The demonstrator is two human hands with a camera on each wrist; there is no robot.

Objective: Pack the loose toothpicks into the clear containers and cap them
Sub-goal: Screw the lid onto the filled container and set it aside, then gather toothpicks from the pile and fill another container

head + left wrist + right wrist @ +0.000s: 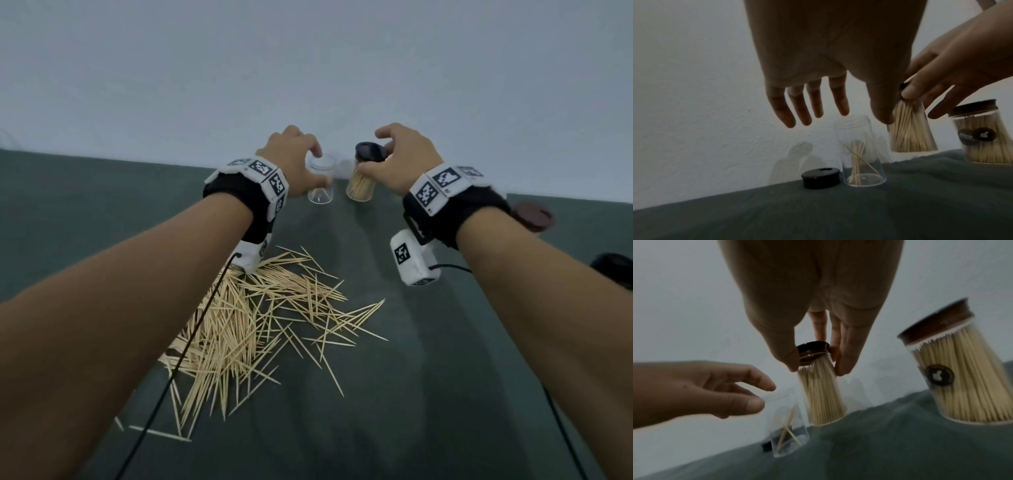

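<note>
Right hand grip pinches capped full container; left hand grip spread, empty

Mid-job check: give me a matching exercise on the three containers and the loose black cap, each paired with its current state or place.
Column one:
1. nearly empty container
2. middle full container
3. labelled full container
4. loose black cap

Column two:
A. lies on the green cloth beside the nearly empty container
B. stands capped and untouched, off to the right
C. open-topped, a few toothpicks inside, left hand spread above it
D. right hand grips it around the cap and rim

Pairs: 1-C, 2-D, 3-B, 4-A
</note>
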